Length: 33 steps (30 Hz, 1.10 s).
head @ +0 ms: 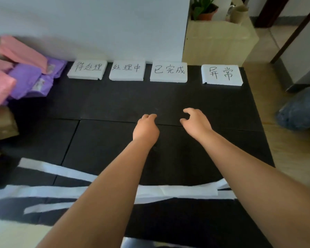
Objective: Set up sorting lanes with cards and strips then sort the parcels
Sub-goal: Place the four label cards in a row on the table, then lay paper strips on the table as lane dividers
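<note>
On the black mat (115,104) by the white wall (97,33), we see four lettered cards (168,71) along its far edge to head the lanes, white strips (177,191) loose at its near edge, parcels (25,79) heaped off its left side, and our left hand (146,129) and right hand (195,122) over its middle, fingers loosely curled, holding nothing.

Black mat (115,104), four white cards (168,71) with black handwritten characters, white strips (177,191), pink parcels (23,51), purple parcels (27,79) with pale labels (38,85), brown boxes (2,122), white wall (97,29), pale wood cabinet (218,43), green plant (200,8) in an orange pot (207,16), blue bundle (301,110), tan floor (263,97)
</note>
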Tool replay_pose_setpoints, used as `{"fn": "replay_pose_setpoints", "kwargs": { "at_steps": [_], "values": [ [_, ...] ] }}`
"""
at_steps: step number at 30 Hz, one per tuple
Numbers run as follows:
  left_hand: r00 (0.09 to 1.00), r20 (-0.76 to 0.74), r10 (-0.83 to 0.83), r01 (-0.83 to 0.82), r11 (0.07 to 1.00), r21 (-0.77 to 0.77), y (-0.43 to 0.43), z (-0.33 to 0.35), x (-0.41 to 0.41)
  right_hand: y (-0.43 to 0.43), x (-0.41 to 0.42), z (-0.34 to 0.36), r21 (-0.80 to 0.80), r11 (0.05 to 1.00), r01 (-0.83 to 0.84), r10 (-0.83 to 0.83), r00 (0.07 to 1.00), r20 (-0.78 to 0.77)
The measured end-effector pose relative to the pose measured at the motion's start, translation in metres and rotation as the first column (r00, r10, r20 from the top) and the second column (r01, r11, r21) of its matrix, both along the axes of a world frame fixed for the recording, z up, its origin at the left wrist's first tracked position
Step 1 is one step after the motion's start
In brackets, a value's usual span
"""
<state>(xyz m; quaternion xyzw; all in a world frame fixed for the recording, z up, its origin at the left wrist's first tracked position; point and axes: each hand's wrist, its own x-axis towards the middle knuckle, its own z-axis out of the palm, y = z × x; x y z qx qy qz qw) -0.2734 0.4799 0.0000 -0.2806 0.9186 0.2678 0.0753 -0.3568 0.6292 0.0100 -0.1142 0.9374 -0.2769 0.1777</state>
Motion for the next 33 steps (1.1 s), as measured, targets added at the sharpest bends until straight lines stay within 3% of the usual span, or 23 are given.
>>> {"fn": "replay_pose_setpoints", "kwargs": {
  "at_steps": [11,16,22,33],
  "values": [
    [1.000,0.007,0.023,-0.023,0.999,0.030,-0.077,-0.033,0.156,-0.070,0.147,-0.024,0.031,0.999,-0.024,0.023,0.999,0.038],
    [0.996,-0.083,0.039,-0.036,0.999,0.031,-0.103,-0.046,0.222,-0.096,0.211,-0.038,0.008,0.994,-0.110,0.110,0.993,0.049],
    [0.996,-0.079,0.038,-0.037,0.999,0.009,-0.114,-0.059,0.277,-0.108,0.260,-0.065,0.193,0.951,-0.243,0.229,0.969,0.091],
    [0.989,0.144,0.043,-0.042,0.999,-0.014,-0.098,-0.078,0.306,-0.092,0.271,-0.085,0.384,0.795,-0.469,0.499,0.866,0.027]
  ]
}}
